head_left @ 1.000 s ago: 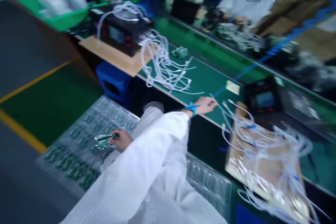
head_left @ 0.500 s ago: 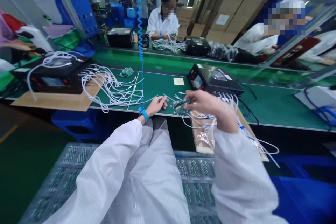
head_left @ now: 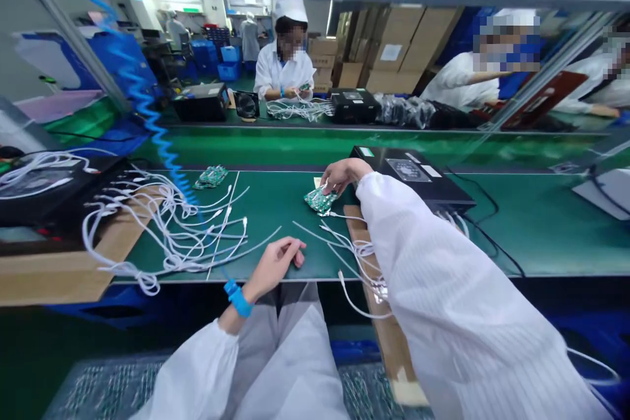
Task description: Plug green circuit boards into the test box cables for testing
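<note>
My right hand [head_left: 342, 176] grips a small bunch of green circuit boards [head_left: 319, 200] from above, low over the green bench top or touching it; I cannot tell which. Loosely curled, my left hand [head_left: 276, 265] rests at the bench's front edge with nothing visible in it. A blue wrist strap [head_left: 238, 298] circles that wrist. White cables [head_left: 352, 251] spread below my right hand, and beside it sits a black test box [head_left: 413, 177], partly behind my sleeve. Another pile of circuit boards [head_left: 211, 176] lies farther left on the bench.
A second black box [head_left: 54, 200] with many white cables [head_left: 172, 230] stands at the left on cardboard [head_left: 118, 243]. A blue coiled cord [head_left: 152, 125] hangs down in front. Trays of boards [head_left: 364, 390] lie beneath the bench. Co-workers [head_left: 285, 69] sit across the partition.
My right hand has carried the circuit boards forward, from the bench's front edge to farther back beside the black box. My left hand stays by the edge. The view has shifted.
</note>
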Available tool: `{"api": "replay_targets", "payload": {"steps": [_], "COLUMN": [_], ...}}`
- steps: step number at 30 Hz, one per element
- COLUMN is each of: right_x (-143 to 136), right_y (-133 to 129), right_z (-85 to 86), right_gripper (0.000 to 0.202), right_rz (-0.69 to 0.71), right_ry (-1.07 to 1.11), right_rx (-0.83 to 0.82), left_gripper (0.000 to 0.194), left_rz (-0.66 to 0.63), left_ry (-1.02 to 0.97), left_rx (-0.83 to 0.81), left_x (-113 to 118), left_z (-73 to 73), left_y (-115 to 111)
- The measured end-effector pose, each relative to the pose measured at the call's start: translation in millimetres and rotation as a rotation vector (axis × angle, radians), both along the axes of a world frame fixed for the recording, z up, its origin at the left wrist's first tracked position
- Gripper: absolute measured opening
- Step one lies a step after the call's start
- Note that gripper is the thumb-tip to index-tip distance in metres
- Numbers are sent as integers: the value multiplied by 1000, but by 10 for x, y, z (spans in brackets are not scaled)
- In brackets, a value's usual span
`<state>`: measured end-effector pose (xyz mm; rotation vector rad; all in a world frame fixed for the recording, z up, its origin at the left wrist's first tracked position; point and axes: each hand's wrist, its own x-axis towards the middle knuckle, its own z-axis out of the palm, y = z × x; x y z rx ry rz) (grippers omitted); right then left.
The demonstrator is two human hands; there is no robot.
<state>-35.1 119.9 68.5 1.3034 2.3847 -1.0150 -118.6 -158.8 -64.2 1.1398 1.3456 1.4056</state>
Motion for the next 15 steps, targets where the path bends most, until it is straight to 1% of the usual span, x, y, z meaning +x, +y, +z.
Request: {"api": "replay_targets", "payload": {"steps": [2,4,5,7,9,12,15], "right_x": [-99,-152,-160,-142,-93,1,41], "right_y": [212,336,357,328,238,104,59], "right_z": [-74,-148,-178,-215,-225,-224,-237], "right_gripper": [34,30,29,30,36,43,48], "right_rz": [9,69,110,202,250,274,263], "right_ry": [-83,-172,-207,-248,-243,-241,-269], "right_rx": [-10,49,93,190,250,338,416], "left_gripper": [43,41,40,40,41,42,46], "left_rz": [-5,-8,-10,-22,-37,-40,-42], "left_ry": [-1,-3,-5,-13,-33,-87,-142], "left_rx": [-53,-103,-123,-150,-157,-148,-136], "left_x": [5,7,6,1,5,45,80], "left_z": [22,54,70,93,91,47,17], "left_y": [-9,-19,-24,-29,-24,8,31]}}
